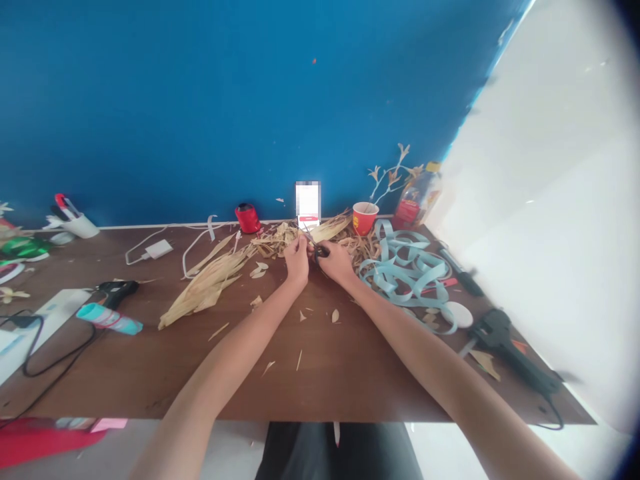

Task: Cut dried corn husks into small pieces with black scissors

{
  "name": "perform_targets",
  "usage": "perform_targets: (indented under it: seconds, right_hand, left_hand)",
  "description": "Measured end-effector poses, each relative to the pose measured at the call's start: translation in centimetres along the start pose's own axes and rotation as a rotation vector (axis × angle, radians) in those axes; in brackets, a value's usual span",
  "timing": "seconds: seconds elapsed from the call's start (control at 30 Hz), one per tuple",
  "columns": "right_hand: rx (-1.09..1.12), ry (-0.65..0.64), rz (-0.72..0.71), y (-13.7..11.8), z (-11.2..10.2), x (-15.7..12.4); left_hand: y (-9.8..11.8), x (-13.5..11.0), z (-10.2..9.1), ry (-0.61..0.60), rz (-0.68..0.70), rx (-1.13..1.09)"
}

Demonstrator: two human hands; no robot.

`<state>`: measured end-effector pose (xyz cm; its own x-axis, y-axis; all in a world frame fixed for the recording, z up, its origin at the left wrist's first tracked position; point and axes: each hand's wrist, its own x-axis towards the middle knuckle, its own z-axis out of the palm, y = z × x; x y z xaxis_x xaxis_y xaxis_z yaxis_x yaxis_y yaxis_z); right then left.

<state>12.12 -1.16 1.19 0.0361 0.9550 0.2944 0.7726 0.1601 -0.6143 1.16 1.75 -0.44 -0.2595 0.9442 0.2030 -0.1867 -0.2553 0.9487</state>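
Observation:
My right hand (337, 261) is closed around the dark handles of a pair of scissors (321, 252), whose blades point up and left. Beside it, my left hand (298, 260) is closed in a pinch near the blades; what its fingers hold is too small to make out. Dried corn husks (210, 283) lie in a bundle left of my hands. More husk scraps (275, 239) are heaped just behind them. Small cut pieces, such as a pale petal shape (335, 315), are scattered on the brown table (320, 380) between my forearms.
A phone (308, 200) stands against the blue wall. Right of it are a red paper cup (365, 219), a bottle (417, 197), tangled blue ribbon (405, 267) and a glue gun (517, 350). To the left lie a white charger (157, 249), a blue roll (109, 319) and a second glue gun (117, 291).

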Motion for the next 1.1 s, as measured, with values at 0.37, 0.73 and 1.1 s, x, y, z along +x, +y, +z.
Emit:
perform_targets:
  seconds: [0.37,0.73,1.1]
  right_hand:
    - [0.006,-0.022,0.004,0.04,0.12,0.12]
    - [-0.02,-0.032,-0.037,0.52,0.45,0.34]
    - [-0.087,-0.041,-0.027,0.25,0.32,0.29]
  left_hand:
    - [-0.26,0.07,-0.22,0.023,0.015,0.033]
    - [-0.67,0.26,-0.27,0.003,0.023,0.05]
    - [-0.35,-0.28,-0.74,0.039,0.16,0.314]
